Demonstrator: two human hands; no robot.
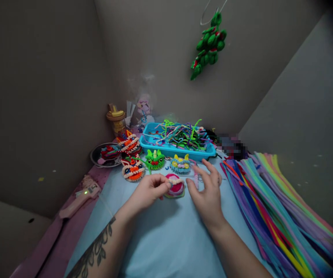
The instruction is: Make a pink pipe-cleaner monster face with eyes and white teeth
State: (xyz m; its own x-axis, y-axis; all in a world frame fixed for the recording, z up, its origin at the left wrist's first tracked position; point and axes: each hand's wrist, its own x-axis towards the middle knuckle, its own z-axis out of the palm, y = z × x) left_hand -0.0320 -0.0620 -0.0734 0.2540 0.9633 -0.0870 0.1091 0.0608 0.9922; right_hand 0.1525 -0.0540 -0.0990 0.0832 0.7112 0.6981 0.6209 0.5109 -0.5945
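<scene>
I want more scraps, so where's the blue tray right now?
In the head view the blue tray sits centre-back on the table, just behind the green face and the blue face.

1. Your view is dim; soft light falls on the middle of the tabletop [166, 247].
2. Its far edge looks blurred, with one pixelated patch [232, 146].
3. Your view's right corners darken; lines bend outwards.

On the bench [166, 239], a craft face [175, 188] lies between my left hand [150, 190] and right hand [208, 191]; 3 other faces [155, 159] sit behind it, before the tray [172, 151]; pipe cleaners [270, 208] lie right, the glue gun [79, 200] left.
</scene>
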